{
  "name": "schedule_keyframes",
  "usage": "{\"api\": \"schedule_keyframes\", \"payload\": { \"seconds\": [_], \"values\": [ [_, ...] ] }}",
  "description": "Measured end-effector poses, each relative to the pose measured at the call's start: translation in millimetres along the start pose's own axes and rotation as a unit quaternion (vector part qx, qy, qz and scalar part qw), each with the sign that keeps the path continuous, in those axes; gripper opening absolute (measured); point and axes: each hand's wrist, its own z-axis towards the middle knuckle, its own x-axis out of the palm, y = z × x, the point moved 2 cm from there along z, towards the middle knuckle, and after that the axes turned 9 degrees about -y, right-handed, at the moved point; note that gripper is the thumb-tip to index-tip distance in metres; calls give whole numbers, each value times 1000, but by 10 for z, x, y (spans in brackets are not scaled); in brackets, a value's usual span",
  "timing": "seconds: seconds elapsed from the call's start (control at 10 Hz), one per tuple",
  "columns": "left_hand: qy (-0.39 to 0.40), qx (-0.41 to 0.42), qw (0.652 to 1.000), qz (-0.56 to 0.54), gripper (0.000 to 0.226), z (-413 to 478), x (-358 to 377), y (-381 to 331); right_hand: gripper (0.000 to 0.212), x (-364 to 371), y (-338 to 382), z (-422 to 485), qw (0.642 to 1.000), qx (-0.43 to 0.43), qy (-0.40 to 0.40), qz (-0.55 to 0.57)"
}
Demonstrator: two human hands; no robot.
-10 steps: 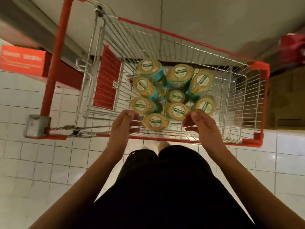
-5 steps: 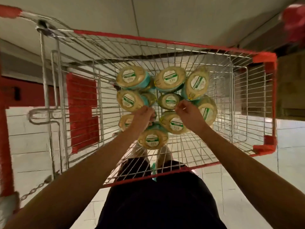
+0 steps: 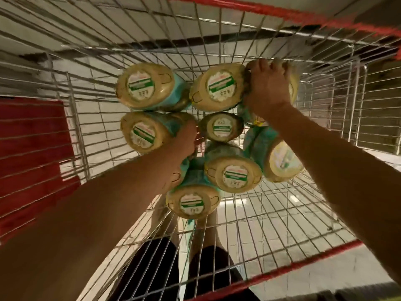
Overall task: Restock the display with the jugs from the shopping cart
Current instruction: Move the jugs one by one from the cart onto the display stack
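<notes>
Both hands down in the shopping cart [image 3: 303,261], jugs [image 3: 233,170] packed tight!
Right hand [image 3: 267,88] curls over the far-right jug [image 3: 294,90]; left hand [image 3: 185,142] sits buried between jugs, fingers hidden, grip unclear. A blind yank could topple neighbours.

Bare bright metal throughout the silver wire-mesh shopping cart [image 3: 282,216]: thin smooth rods, glinting where lit. Capped along the near edge by a red plastic rim strip [image 3: 303,263], smooth and dull. Same matt red plastic in the flat red panel [image 3: 32,137] on the left wall. Smooth, faintly glossy plastic for the tan-yellow round plastic jugs [image 3: 161,90] heaped mid-basket. Stuck on top, round white-and-green paper labels [image 3: 221,84], matt, lettering too blurred to read. Wrapped round the sides, thin teal film sleeves [image 3: 260,144], slightly wrinkled, softly shiny. Below the mesh, pale glossy floor tiles [image 3: 271,205] catching light. Nearest, matt black cloth shorts [image 3: 152,268].
</notes>
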Motion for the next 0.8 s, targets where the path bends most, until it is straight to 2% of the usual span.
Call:
{"api": "schedule_keyframes", "payload": {
  "seconds": [0.1,0.2,0.4,0.5,0.6,0.7,0.8],
  "values": [
    [28,-8,995,-94,43,201,203,-219,78,117,26,111,998,-37,23,-51],
    [31,-20,988,-147,54,345,327,-403,91,257,15,136,997,-38,34,-61],
    [73,-61,974,-204,67,185,226,-619,94,225,-23,169,998,-65,-4,12],
    [79,-16,977,-198,57,-283,58,-736,84,62,21,-27,988,-87,-28,122],
    [111,34,974,-193,44,-750,-111,-628,70,-139,67,-301,959,-70,-27,274],
    [187,23,963,-191,43,-1248,-255,-598,51,-366,67,-628,934,-40,-6,355],
    [156,5,974,-166,39,-1551,-483,-520,42,-722,159,-1045,866,-45,-33,497]
  ]
}}
